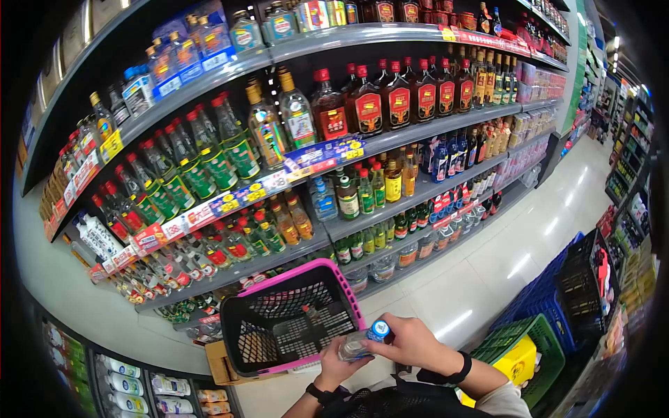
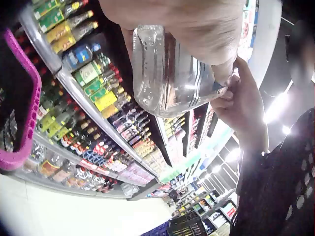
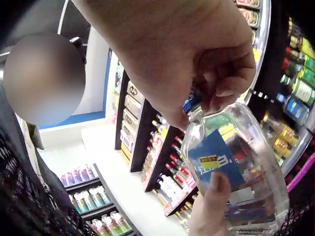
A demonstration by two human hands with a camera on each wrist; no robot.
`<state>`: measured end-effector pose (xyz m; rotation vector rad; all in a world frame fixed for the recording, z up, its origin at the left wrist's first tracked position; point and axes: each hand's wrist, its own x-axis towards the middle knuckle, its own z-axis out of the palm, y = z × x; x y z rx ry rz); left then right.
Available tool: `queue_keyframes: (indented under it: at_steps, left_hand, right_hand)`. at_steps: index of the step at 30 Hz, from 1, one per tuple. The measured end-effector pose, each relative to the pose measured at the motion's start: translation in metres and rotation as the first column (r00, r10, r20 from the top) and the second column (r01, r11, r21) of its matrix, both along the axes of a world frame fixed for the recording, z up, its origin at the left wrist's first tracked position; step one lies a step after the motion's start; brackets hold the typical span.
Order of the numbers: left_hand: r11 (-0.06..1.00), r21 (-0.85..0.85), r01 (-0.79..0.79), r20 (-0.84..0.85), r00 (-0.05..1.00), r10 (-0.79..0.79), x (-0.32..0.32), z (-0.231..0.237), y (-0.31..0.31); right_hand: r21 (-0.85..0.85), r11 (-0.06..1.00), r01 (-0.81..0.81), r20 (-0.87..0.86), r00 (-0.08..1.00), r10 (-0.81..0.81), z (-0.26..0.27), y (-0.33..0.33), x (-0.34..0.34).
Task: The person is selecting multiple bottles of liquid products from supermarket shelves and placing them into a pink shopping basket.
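A left hand [image 1: 334, 367] grips a clear bottle [image 1: 354, 346] beside the pink-rimmed basket's edge [image 1: 353, 298]; a right hand [image 1: 414, 343] pinches its blue cap [image 1: 380, 329]. Blue label [image 3: 215, 158] lettering is unclear.

From above, the head view is facing the shelves [image 1: 446, 125] and basket [image 1: 350, 287]; the wrist views are closely watching the bottle [image 3: 261, 169], left from its base [image 2: 149, 71], right beside its cap [image 3: 193, 101].

We stand in a supermarket aisle, where shelves [image 1: 446, 128] of liquor bottles [image 1: 398, 103] with price tags [image 1: 228, 203] rise beyond the fingers [image 1: 414, 343], and shopping baskets [image 1: 296, 324] sit just past and beside them.
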<state>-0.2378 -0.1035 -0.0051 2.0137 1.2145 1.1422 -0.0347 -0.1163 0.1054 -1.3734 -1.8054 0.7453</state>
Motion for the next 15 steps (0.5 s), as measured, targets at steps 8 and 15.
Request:
queue_keyframes:
  at_steps: [8,15]
  left_hand:
    - [0.987,-0.152,0.051,-0.056,0.997,-0.060,0.087,-0.017,0.047]
    - [0.910,-0.331,-0.250,0.062,0.956,0.285,0.013,-0.073,0.013]
  right_hand:
    - [-0.026,1.000,0.013,-0.010,1.000,-0.014,-0.026,0.060,0.086]
    - [0.156,0.988,-0.019,0.151,0.988,-0.005,-0.032,0.166,0.072]
